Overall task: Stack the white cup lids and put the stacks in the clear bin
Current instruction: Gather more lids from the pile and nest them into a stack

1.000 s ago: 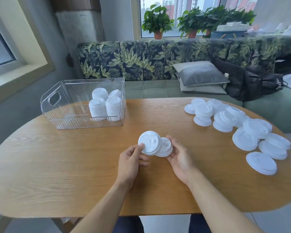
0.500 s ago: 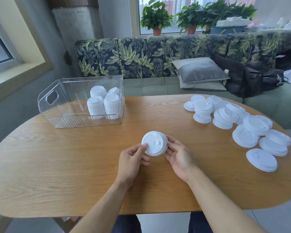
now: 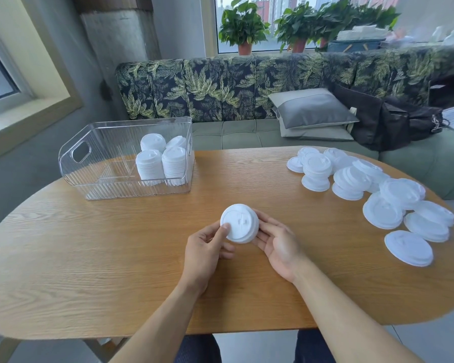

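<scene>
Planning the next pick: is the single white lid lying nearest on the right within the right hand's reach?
Probably yes: only bare wooden table lies between the right hand and that flat white plastic lid, though that hand holds the white lid stack.

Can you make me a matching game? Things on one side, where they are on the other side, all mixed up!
Things
1. clear bin
2. loose lids
3. grey cushion
4. held lid stack

Places
A. on the sofa
B. between the left hand and the right hand
C. far left of the table
D. right side of the table

Pairs: 1-C, 2-D, 3-A, 4-B
</scene>
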### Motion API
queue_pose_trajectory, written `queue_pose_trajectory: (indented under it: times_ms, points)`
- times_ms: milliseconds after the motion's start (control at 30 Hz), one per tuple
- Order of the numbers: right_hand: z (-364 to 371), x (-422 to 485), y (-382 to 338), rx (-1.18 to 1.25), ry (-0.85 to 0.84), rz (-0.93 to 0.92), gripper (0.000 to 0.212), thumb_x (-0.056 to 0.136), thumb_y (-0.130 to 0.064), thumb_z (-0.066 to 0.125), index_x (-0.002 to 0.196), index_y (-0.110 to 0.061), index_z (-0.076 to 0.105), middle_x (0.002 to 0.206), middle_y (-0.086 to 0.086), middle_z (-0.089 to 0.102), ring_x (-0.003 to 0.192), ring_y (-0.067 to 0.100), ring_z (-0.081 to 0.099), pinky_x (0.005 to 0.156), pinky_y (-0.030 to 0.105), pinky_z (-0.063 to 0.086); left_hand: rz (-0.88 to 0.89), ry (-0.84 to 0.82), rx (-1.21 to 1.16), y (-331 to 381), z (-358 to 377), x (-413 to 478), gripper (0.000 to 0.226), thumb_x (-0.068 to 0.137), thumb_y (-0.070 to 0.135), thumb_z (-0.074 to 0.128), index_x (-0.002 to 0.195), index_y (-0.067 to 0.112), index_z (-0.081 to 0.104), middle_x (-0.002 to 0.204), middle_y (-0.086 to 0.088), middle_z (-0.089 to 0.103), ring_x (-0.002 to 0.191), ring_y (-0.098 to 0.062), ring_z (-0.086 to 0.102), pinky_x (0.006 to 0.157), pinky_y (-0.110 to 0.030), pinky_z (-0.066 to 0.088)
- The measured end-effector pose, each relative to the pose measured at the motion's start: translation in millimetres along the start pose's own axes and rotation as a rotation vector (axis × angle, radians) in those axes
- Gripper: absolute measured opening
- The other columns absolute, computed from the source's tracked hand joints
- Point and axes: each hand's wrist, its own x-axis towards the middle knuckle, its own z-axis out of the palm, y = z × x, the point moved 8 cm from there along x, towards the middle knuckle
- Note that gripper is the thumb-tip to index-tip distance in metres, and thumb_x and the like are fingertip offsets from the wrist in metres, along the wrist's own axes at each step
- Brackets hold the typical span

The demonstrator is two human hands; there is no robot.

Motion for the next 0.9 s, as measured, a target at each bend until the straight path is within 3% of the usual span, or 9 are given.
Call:
queue_pose_trajectory:
  times_ms: [100,200,333,633,767,900]
  points:
    - [0,0,-1,0.011,0.004,0.0,0.033,0.107,-0.015,0.047,0.132,-0.007,0.067,0.128,0.015,0.073,0.114,0.023,0.072,0.09,0.033,0.056,0.006,-0.008,0.003,0,1,1,0.022,0.098,0.03,0.073,0.116,0.019,0.078,0.087,-0.015,0.078,0.069,-0.02,0.071,0.061,-0.031,0.061]
    - [6,-2,-4,-0.058,-0.02,-0.045,0.037,0.098,-0.034,0.063,0.126,-0.011,0.073,0.126,0.013,0.074,0.108,0.018,0.072,0.091,0.032,0.056,0.01,0.0,0.006,-1,0,1,0.025,0.096,0.028,0.075,0.119,0.018,0.074,0.085,-0.015,0.077,0.069,-0.02,0.072,0.06,-0.031,0.061]
    - [10,-4,-2,-0.16,-0.019,-0.083,0.06,0.078,-0.032,0.084,0.134,-0.015,0.068,0.122,0.007,0.076,0.117,0.019,0.07,0.1,0.033,0.054,0.007,0.0,0.013,-2,-1,1,0.024,0.094,0.031,0.077,0.115,0.019,0.073,0.087,-0.012,0.078,0.072,-0.021,0.074,0.062,-0.031,0.062]
    - [13,-9,-4,-0.117,-0.056,-0.073,0.047,0.084,-0.031,0.079,0.128,-0.015,0.073,0.125,0.009,0.075,0.115,0.017,0.07,0.103,0.034,0.053,-0.014,0.023,0.02,-5,-4,2,0.044,0.088,0.048,0.079,0.114,0.013,0.07,0.091,-0.01,0.079,0.071,-0.025,0.074,0.065,-0.04,0.064]
    - [12,-8,-3,-0.115,-0.058,-0.065,0.04,0.088,-0.027,0.076,0.125,-0.012,0.075,0.123,0.011,0.075,0.113,0.018,0.07,0.101,0.035,0.054,-0.018,0.027,0.047,-6,-5,3,0.041,0.093,0.05,0.074,0.112,0.013,0.069,0.083,-0.013,0.077,0.066,-0.024,0.074,0.067,-0.043,0.065]
    - [10,-7,-2,-0.126,-0.044,-0.064,0.046,0.083,-0.03,0.08,0.124,-0.01,0.074,0.119,0.012,0.076,0.108,0.02,0.071,0.092,0.032,0.056,-0.016,0.039,0.027,-5,-5,2,0.039,0.096,0.046,0.072,0.111,0.01,0.069,0.087,-0.014,0.077,0.067,-0.022,0.072,0.06,-0.035,0.062]
